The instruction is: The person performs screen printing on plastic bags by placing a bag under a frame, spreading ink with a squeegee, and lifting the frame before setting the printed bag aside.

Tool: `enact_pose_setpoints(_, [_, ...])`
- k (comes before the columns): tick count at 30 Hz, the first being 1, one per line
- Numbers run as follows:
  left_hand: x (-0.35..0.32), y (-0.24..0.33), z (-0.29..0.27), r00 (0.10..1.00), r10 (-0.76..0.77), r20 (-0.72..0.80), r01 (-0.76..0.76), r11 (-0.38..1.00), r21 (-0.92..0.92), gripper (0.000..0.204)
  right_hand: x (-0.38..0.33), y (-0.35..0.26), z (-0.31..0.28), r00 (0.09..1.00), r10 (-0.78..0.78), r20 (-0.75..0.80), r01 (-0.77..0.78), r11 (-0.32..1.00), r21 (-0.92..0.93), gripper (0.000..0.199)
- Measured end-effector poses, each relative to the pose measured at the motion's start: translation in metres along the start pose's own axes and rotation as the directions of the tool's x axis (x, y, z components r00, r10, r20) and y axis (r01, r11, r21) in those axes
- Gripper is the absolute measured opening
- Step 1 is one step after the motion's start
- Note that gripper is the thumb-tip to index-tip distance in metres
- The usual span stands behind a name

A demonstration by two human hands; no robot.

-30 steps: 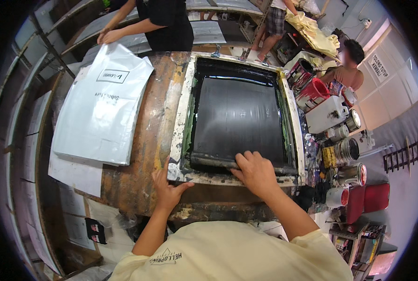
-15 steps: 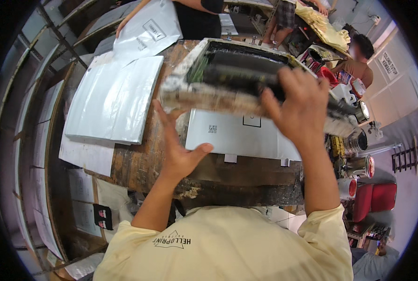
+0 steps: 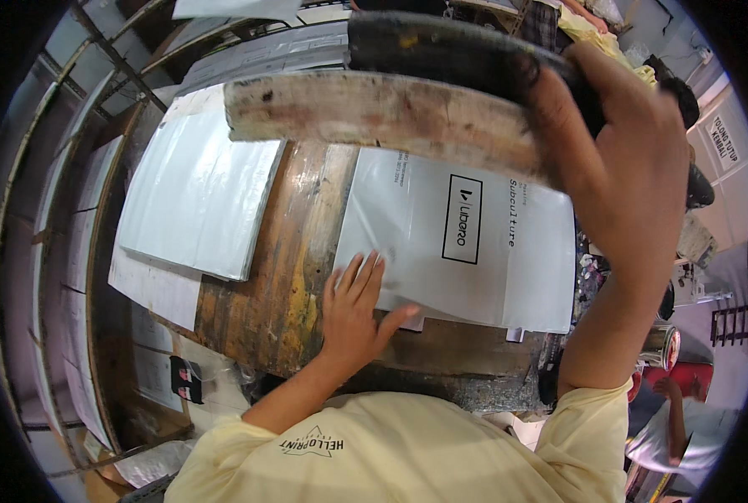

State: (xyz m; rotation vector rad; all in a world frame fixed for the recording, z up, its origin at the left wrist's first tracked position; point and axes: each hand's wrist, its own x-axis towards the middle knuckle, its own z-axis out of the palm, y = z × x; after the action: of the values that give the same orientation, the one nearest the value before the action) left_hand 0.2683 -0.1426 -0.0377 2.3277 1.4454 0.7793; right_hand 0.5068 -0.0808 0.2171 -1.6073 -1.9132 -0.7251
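Right hand has a closed grip on the wooden frame, tipped up off the counter. Left hand lies flat and open, fingers on the near corner of the printed white bag. A stack of blank bags sits just left.

Printed bag lies flat on the worktable, roughly at its middle; the left hand rests on the bag's near left corner, and the screen frame hangs tilted above the bag's far edge, gripped at its right end by the right hand. Left of the bag, with a strip of table between, a stack of bags sits on the same top. Right of the bag, beyond the table's edge, stands a can.
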Motion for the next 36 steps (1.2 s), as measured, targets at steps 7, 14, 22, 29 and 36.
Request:
enact_pose_setpoints(7, [0.051,0.007,-0.03,0.91,-0.127,-0.394,-0.068,0.893,-0.445,0.037,0.017,0.001,-0.009,0.983,0.046,0.177,-0.053,0.998,0.035,0.041])
enact_pose_setpoints(14, [0.071,-0.145,-0.121,0.828,-0.505,-0.244,0.24,0.712,-0.659,0.034,0.009,0.004,-0.009,0.996,0.037,0.086,-0.036,0.999,-0.014,0.045])
enact_pose_setpoints(22, [0.097,-0.322,-0.234,0.776,-0.628,0.059,0.507,0.566,-0.651,0.049,-0.003,-0.008,-0.004,0.999,-0.011,-0.047,0.008,0.997,-0.08,0.035])
enact_pose_setpoints(29, [0.124,-0.42,-0.273,0.746,-0.66,0.094,0.657,0.706,-0.264,0.069,-0.02,-0.017,-0.006,0.996,0.056,0.064,-0.055,0.998,-0.013,0.038])
enact_pose_setpoints(36, [0.165,-0.307,-0.234,0.902,-0.203,-0.38,0.383,0.784,0.489,0.086,-0.016,-0.027,-0.012,0.996,0.089,0.007,-0.089,0.996,0.029,0.044])
